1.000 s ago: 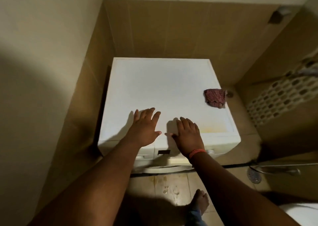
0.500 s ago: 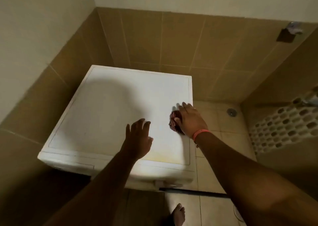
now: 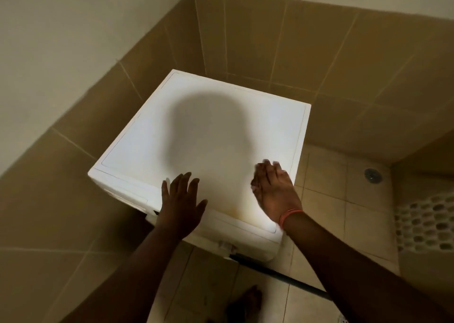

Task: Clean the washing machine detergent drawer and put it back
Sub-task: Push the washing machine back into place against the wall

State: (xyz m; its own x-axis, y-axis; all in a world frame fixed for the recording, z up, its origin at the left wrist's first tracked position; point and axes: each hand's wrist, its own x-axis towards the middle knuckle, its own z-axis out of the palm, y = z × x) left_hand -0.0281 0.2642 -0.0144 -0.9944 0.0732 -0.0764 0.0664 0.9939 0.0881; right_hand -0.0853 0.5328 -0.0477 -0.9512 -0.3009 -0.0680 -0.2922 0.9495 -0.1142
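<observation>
Shows only a faint outline of the detergent drawer at the left end of the front panel of the washing machine, seemingly seated flush in its slot, so probably either not yet drawn out or already returned; impossible to settle which from here. Finds the left hand just beside that end, over the front edge of the lid, grip apart with fingers straight and fanned, holding nothing; likely placed there to steady the body or to be ready to drop to the drawer front. Catches the right hand over the right front corner of the lid, blurred, palm turned inward; cannot tell whether that grip is apart or closed on something, nor whether a darker patch at the palm is a shadow or a thing held. Marks that wrist with an orange band. Leaves a yellowish stain on the lid between the two hands, and a broad head-shaped shadow across the middle. Tucks the machine into a corner of brown wall tiles, which would explain working from the front and from above. Spots a round drain in the tiled floor to the right, a dark hose or bar running out from under the machine, and a bare foot below.
</observation>
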